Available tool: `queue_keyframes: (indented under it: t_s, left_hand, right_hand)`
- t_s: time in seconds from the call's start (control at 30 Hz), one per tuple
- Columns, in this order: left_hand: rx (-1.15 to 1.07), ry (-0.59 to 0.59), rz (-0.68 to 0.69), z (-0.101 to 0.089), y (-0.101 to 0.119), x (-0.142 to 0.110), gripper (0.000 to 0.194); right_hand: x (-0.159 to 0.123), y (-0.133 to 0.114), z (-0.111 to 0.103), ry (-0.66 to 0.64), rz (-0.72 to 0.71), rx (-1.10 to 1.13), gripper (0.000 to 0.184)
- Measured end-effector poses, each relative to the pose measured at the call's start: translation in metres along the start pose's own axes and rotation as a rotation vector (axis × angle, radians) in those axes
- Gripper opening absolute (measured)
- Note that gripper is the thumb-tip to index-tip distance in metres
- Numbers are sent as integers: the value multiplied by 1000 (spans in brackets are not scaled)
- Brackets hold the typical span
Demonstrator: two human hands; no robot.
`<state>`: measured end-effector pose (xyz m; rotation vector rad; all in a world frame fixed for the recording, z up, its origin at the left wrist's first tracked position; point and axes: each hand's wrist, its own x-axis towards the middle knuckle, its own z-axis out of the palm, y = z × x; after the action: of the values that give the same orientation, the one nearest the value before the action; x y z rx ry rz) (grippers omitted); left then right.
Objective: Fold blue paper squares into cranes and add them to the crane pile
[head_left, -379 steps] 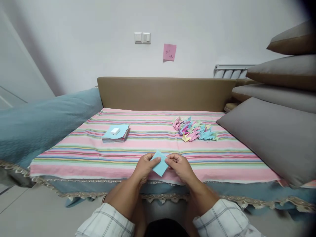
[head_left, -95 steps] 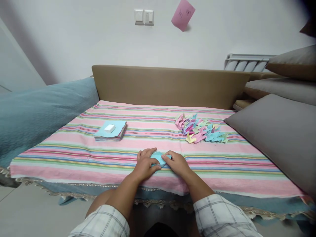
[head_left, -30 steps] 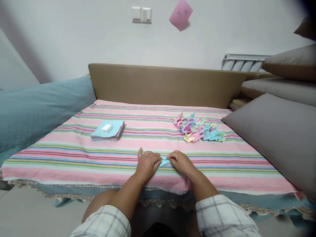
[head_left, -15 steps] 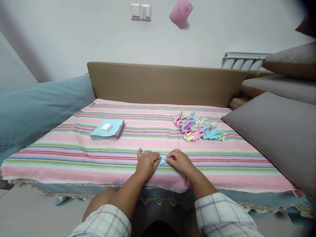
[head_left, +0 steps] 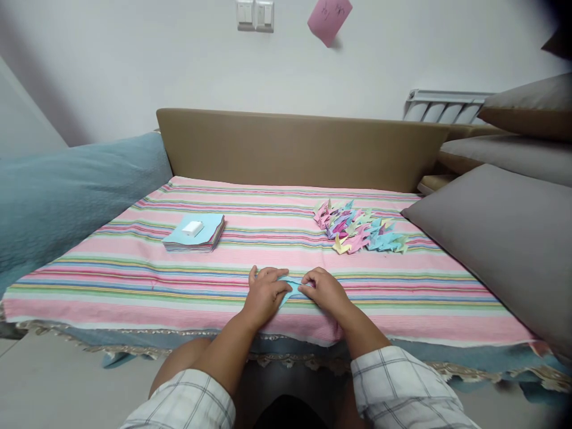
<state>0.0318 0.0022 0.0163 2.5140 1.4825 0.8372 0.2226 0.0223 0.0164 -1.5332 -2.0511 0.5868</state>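
Observation:
Low at the middle of the striped cloth (head_left: 147, 304) lies a light blue piece of folded paper (head_left: 294, 286), partly hidden by my fingers. My left hand (head_left: 267, 293) grips its left side between thumb and fingers, little finger raised. Its right side is pinched by my right hand (head_left: 322, 290). Beyond my right hand sits a pile of folded paper cranes (head_left: 353, 229) in pink, blue, purple, yellow and pale green. To the far left rests a stack of square coloured paper (head_left: 213, 238), with a small white block (head_left: 192, 228) on top.
A brown backboard (head_left: 295, 149) closes off the far side, against a white wall. Grey cushions (head_left: 500, 232) pile up at the right. A blue padded cover (head_left: 80, 190) borders the left. The cloth's front edge hangs just before my knees.
The blue paper has opened up a little between my hands, so more of it shows. My left fingers have spread slightly along its upper edge. The view has tilted slightly.

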Motion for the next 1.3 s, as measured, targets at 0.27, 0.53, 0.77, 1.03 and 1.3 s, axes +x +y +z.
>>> queue_keyframes:
  t_s: [0.27,0.53,0.77,1.03,1.3]
  left_hand:
    - [85,-47,64,-3,-8,-9,23]
    - [131,-65,55,-1,-7,-11,15]
    - [108,-33,30,5,-12,-17,22]
    - [81,-3,47,7,-16,-16,26]
    - [113,58,60,4,-10,-16,25]
  right_hand:
    - [0,1,0,-5,18,-11,11]
    - [0,-1,-1,11,18,1,14]
    - [-3,8,0,-72,113,206,44]
    - [-2,1,2,-70,114,271,42]
    - [0,-3,1,-71,140,214,43]
